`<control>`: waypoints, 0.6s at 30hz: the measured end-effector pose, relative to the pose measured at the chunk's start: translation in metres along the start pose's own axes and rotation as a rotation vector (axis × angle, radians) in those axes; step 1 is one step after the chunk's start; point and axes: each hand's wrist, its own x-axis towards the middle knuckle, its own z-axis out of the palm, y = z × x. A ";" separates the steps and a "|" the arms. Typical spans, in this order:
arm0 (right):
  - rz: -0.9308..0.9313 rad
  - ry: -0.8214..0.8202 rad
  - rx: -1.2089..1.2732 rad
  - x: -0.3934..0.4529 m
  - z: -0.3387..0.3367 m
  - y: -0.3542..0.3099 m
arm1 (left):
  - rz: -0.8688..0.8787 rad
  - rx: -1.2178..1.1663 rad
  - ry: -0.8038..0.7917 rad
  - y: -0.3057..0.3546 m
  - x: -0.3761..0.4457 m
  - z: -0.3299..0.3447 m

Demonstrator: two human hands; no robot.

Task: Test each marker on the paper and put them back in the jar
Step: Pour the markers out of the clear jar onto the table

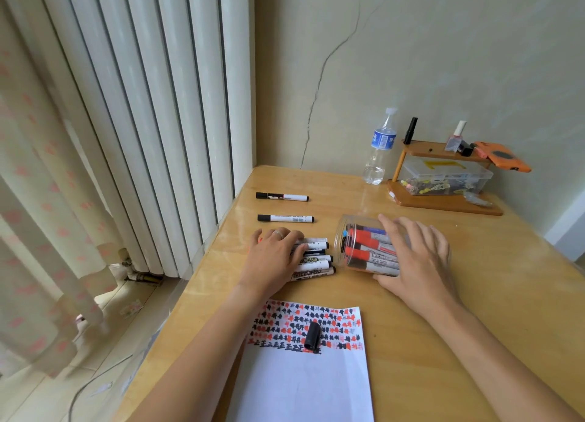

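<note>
A clear plastic jar (354, 231) lies on its side on the wooden table (474, 295), mouth to the left, with several red, blue and black markers inside. My right hand (414, 257) grips the jar from its right end. My left hand (275, 253) rests with fingers spread on a pile of black-capped whiteboard markers (316, 263) just left of the jar. Two more black markers (281, 196) (285, 219) lie apart farther back. In front of me is the white paper (304, 374), its top covered in red and black marks, with a loose black cap (312, 335) on it.
A water bottle (380, 149) stands at the back by the wall. Right of it, a small wooden shelf (443, 200) holds a clear box, nail polish and an orange case. White slats and a curtain run along the table's left edge.
</note>
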 end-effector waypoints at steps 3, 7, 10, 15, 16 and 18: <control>-0.073 0.050 -0.060 0.003 -0.001 -0.007 | 0.032 0.037 0.090 -0.003 -0.002 0.003; -0.112 0.065 -0.101 0.005 -0.006 -0.013 | 0.085 0.045 0.186 0.002 -0.005 0.004; -0.117 0.059 -0.111 0.004 -0.009 -0.017 | 0.146 -0.130 0.214 0.012 -0.006 -0.002; -0.140 0.082 -0.130 0.003 -0.015 -0.029 | -0.034 -0.633 0.096 0.042 -0.010 -0.020; -0.143 0.082 -0.132 0.003 -0.016 -0.031 | -0.066 -0.709 0.083 0.046 -0.011 -0.022; -0.148 0.082 -0.139 0.003 -0.019 -0.036 | -0.116 -0.836 0.075 0.052 -0.016 -0.023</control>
